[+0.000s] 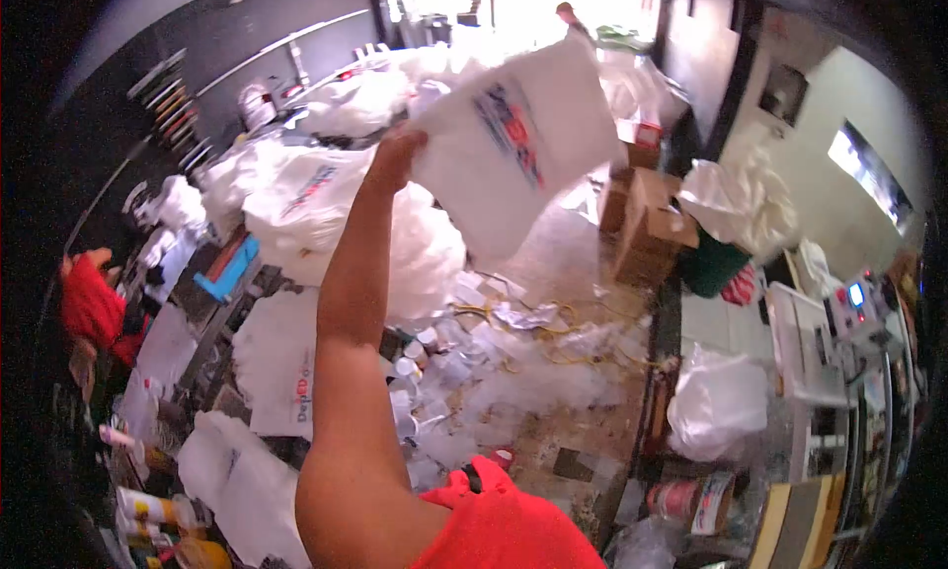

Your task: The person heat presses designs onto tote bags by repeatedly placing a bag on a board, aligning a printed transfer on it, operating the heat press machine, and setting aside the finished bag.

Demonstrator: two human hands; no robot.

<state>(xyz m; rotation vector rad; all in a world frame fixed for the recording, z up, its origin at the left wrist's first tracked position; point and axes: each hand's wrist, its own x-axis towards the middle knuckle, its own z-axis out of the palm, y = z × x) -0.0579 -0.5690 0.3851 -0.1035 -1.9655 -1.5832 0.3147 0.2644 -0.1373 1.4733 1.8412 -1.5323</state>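
Holding step: at upper centre of the frame, the left hand [398, 161] pinches the left edge of the printed white sheet [578, 105]. Any repositioning calls for a secure edge grip. Right hand: not visible; state cannot be told.

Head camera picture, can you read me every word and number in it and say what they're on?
"DepED", sideways on the flat white sheet; what follows is unclear.
Raised white sheet in the left hand: print too blurred.
White bundle: print too blurred.
Lit screen and red-and-white tub: too small.
I can't read any numbers.
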